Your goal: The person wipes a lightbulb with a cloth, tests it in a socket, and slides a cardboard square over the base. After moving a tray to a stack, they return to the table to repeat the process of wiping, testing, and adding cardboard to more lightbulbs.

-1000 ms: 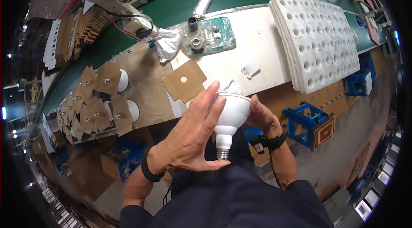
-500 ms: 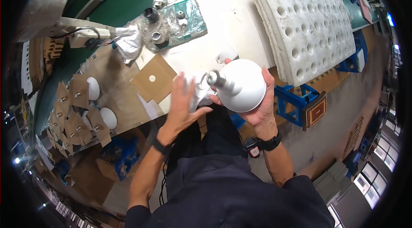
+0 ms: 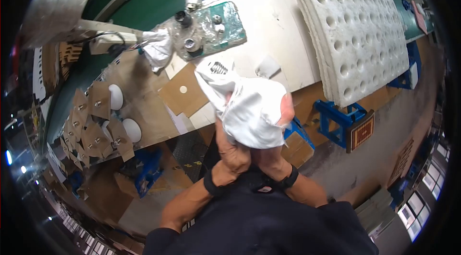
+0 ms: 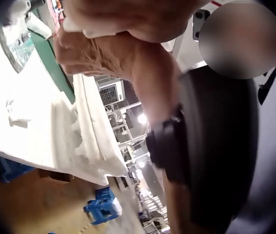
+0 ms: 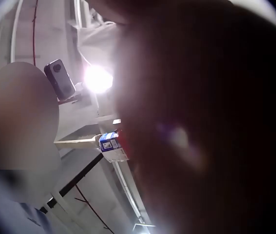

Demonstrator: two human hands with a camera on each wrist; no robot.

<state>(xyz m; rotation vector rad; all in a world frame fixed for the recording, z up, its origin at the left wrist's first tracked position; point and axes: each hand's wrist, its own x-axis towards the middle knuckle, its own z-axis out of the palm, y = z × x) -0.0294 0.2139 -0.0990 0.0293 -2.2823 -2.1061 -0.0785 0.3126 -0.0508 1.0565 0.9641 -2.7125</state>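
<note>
In the head view a white cloth [image 3: 249, 111] is wrapped round the wide part of a white bulb, whose metal screw base [image 3: 218, 67] shows at the upper left. My left hand [image 3: 233, 152] grips the cloth from below on the left, its fingers mostly hidden. My right hand [image 3: 281, 125] holds the other side, a finger curled over the cloth. Both wrists are close together. The bulb's body is covered by the cloth. In the left wrist view a hand [image 4: 104, 53] is seen at the top; the right wrist view is mostly dark and blurred.
A brown card [image 3: 185, 91] with a round hole lies left of the cloth. Behind it stands a plastic-wrapped green fixture [image 3: 233, 24]. Several bulbs in cards [image 3: 100, 104] stand at the left; a perforated foam block [image 3: 357, 39] is at the right. Blue stools [image 3: 338, 118] are below.
The white cloth has come up round the bulb, and both hands now hold it. My left hand has moved right to join my right hand. The screw base now points to the upper left.
</note>
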